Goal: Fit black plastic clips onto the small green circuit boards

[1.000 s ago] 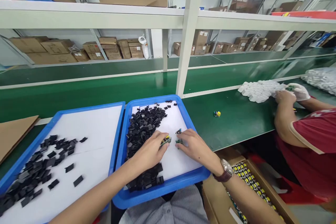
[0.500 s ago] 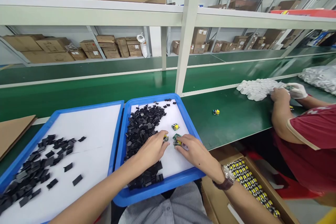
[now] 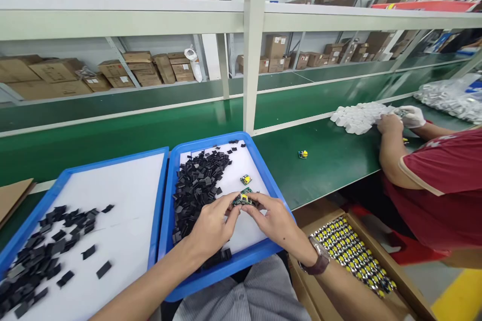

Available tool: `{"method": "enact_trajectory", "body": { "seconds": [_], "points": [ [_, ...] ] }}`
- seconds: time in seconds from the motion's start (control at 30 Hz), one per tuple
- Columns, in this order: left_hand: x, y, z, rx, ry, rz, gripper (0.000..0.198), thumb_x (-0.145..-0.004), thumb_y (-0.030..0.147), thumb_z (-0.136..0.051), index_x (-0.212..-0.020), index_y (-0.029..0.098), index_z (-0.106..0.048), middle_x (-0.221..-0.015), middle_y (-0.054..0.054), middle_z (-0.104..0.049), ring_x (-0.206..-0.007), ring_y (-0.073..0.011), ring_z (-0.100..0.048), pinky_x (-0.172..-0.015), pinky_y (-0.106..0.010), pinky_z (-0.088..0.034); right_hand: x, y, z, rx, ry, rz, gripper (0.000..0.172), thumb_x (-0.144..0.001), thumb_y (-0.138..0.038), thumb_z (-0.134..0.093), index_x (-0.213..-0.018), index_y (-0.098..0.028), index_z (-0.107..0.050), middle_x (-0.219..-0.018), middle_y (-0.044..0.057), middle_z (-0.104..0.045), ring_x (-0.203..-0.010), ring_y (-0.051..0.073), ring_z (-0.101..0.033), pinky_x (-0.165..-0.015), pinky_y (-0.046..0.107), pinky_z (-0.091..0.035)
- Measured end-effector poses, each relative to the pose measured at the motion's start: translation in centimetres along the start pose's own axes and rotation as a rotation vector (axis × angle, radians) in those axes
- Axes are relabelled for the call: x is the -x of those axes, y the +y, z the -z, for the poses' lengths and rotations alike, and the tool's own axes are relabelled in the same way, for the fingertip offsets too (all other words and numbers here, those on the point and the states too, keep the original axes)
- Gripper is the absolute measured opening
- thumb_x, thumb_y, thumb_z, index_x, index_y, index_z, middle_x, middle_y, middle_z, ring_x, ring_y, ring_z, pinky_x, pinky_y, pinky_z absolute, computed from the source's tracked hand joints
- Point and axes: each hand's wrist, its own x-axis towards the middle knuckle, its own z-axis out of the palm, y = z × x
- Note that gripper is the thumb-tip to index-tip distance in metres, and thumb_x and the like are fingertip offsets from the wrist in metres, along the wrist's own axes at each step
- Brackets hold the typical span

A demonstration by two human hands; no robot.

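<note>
Blue tray (image 3: 211,139) — left hand (image 3: 213,225), right hand (image 3: 276,220) now meet on one board (image 3: 243,198).

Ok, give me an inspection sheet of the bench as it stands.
Surface: green bench carrying a left tray and a right tray, both blue.
Job's things: small board held over the right tray; spare board and black pieces lie in it.
Clutter: loose black chips in the left tray; stray board on the bench.
Hands: left hand and right hand both pinch the small board with their fingers.
Cables: nothing seen.
Surroundings: co-worker at a heap of white parts; open carton of yellow-topped parts; boxes on the shelf.
</note>
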Motion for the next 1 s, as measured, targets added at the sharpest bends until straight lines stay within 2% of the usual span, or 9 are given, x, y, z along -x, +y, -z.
{"method": "enact_trajectory", "body": {
  "seconds": [0.13,0.27,0.33,0.43,0.53,0.63,0.77,0.87,1.0],
  "points": [
    [-0.4,-0.9,-0.1,-0.095,0.005,0.002,0.028,-0.104,0.026,-0.049,-0.123,0.017,-0.066,-0.115,-0.014,-0.079,-0.097,-0.0258,-0.079,-0.094,-0.041,-0.063,-0.3,0.7,0.0,0.137,-0.028,-0.013,0.022,-0.107,-0.032,-0.057,-0.117,-0.020,-0.072,-0.095,0.005,-0.081,-0.078,0.020,-0.076,-0.074,0.031,-0.062],
    [-2.3,-1.6,0.5,-0.164,-0.132,0.047,0.024,-0.099,0.021,-0.056,-0.118,0.018,-0.070,-0.110,-0.013,-0.077,-0.096,-0.0295,-0.078,-0.090,-0.043,-0.063,-1.5,1.9,1.5,0.238,-0.007,0.037,0.023,-0.102,-0.026,-0.063,-0.121,-0.015,-0.072,-0.117,0.016,-0.076,-0.115,0.033,-0.067,-0.106,0.053,-0.052],
    [-3.4,-2.0,0.6,-0.164,-0.237,0.061,0.027,-0.094,0.020,-0.063,-0.120,0.020,-0.071,-0.112,-0.010,-0.076,-0.091,-0.0263,-0.078,-0.086,-0.038,-0.063,-2.2,2.5,2.4,0.265,-0.040,0.080,0.032,-0.097,-0.026,-0.070,-0.127,-0.016,-0.070,-0.130,0.019,-0.070,-0.129,0.037,-0.059,-0.113,0.060,-0.046],
    [-5.0,-2.4,0.0,-0.136,-0.376,0.071,0.067,-0.080,0.030,-0.082,-0.143,0.024,-0.059,-0.133,-0.010,-0.067,-0.086,-0.0213,-0.077,-0.083,-0.032,-0.063,-2.8,3.1,3.9,0.277,-0.119,0.130,0.063,-0.085,-0.031,-0.084,-0.143,-0.020,-0.061,-0.148,0.017,-0.061,-0.141,0.036,-0.052,-0.117,0.058,-0.044],
    [-6.6,-2.7,-1.0,-0.102,-0.475,0.070,0.098,-0.073,0.039,-0.088,-0.158,0.023,-0.041,-0.150,-0.015,-0.055,-0.089,-0.0227,-0.077,-0.087,-0.035,-0.063,-2.5,4.2,7.1,0.218,-0.044,0.150,0.059,-0.088,-0.036,-0.082,-0.143,-0.023,-0.062,-0.155,0.013,-0.057,-0.145,0.029,-0.051,-0.121,0.049,-0.042],
    [-7.8,-3.0,-2.2,-0.108,-0.547,0.066,0.092,-0.079,0.047,-0.083,-0.157,0.021,-0.042,-0.155,-0.018,-0.048,-0.099,-0.0278,-0.076,-0.095,-0.041,-0.060,-0.2,7.2,12.7,0.154,0.355,-0.076,0.038,-0.093,-0.042,-0.076,-0.128,-0.026,-0.073,-0.142,0.009,-0.067,-0.135,0.027,-0.060,-0.118,0.045,-0.047],
    [-8.9,-3.1,-3.3,-0.261,-0.515,-0.057,0.072,-0.092,0.057,-0.065,-0.152,0.022,-0.048,-0.146,-0.016,-0.057,-0.108,-0.0348,-0.074,-0.092,-0.046,-0.061,7.5,13.4,19.2,0.260,0.713,-0.534,0.031,-0.105,-0.036,-0.062,-0.128,-0.017,-0.069,-0.127,0.011,-0.072,-0.116,0.026,-0.070,-0.104,0.049,-0.056],
    [-9.3,-2.6,-4.0,-0.454,-0.395,-0.264,0.064,-0.098,0.052,-0.059,-0.151,0.019,-0.048,-0.153,-0.019,-0.054,-0.135,-0.0464,-0.056,-0.107,-0.061,-0.050,14.7,17.0,19.2,0.312,0.839,-0.856,0.033,-0.102,-0.035,-0.068,-0.130,-0.017,-0.065,-0.131,0.010,-0.067,-0.112,0.026,-0.070,-0.094,0.048,-0.060],
    [-9.3,-2.2,-5.6,-0.379,-0.406,-0.462,0.056,-0.103,0.045,-0.050,-0.156,0.030,-0.041,-0.165,-0.008,-0.047,-0.151,-0.0394,-0.042,-0.117,-0.058,-0.042,22.1,19.4,14.8,0.329,0.920,-1.192,0.035,-0.102,-0.035,-0.068,-0.132,-0.017,-0.064,-0.132,0.011,-0.066,-0.111,0.027,-0.070,-0.092,0.046,-0.061]
  ]
}}
